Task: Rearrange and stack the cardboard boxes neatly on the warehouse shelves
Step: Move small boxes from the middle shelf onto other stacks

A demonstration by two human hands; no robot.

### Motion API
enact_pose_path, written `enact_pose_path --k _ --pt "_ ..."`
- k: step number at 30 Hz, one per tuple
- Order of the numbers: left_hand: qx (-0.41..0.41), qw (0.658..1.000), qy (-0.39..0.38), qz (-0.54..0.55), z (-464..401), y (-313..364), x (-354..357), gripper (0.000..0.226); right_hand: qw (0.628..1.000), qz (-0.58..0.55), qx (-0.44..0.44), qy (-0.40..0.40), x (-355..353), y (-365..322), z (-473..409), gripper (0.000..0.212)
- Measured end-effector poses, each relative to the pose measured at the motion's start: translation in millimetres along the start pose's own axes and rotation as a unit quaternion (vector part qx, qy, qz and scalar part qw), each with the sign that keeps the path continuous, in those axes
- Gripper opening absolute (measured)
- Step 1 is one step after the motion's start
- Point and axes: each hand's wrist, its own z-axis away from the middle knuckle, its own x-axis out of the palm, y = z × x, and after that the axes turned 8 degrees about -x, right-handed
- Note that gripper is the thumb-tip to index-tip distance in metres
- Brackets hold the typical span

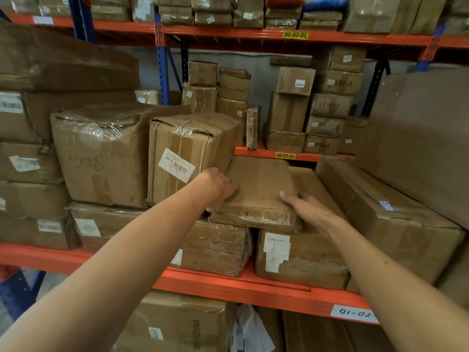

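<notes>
A flat cardboard box (pixel 258 189) wrapped in clear film lies on top of two larger boxes on the orange shelf (pixel 228 283). My left hand (pixel 218 188) grips its left edge, fingers curled under the side. My right hand (pixel 308 208) presses on its near right corner, thumb on top and fingers down the side. Under it are a film-wrapped box (pixel 215 247) on the left and a box with a torn white label (pixel 299 257) on the right. The flat box sticks out a little over their front faces.
A tall labelled box (pixel 187 153) stands right against my left hand. A box marked 1028 (pixel 101 153) sits further left. A long box (pixel 380 212) lies to the right, under a big carton (pixel 421 138). Small boxes (pixel 317 110) fill the rear shelf.
</notes>
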Motion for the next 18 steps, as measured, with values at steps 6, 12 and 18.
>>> enact_pose_path --k 6,12,18 --pt "0.013 1.000 -0.010 -0.026 -10.1 -10.6 6.0 0.086 0.998 -0.052 -0.041 -0.007 23.5 -3.0 -14.1 0.060" --pt "-0.009 0.998 -0.058 0.001 -9.4 -4.4 -9.3 0.085 0.995 0.029 -0.083 -0.048 10.5 -16.1 -8.3 0.070" --pt "-0.077 0.987 -0.143 -0.006 -8.6 14.7 -32.2 0.078 0.994 0.026 -0.084 -0.068 -8.5 -17.4 13.5 0.068"
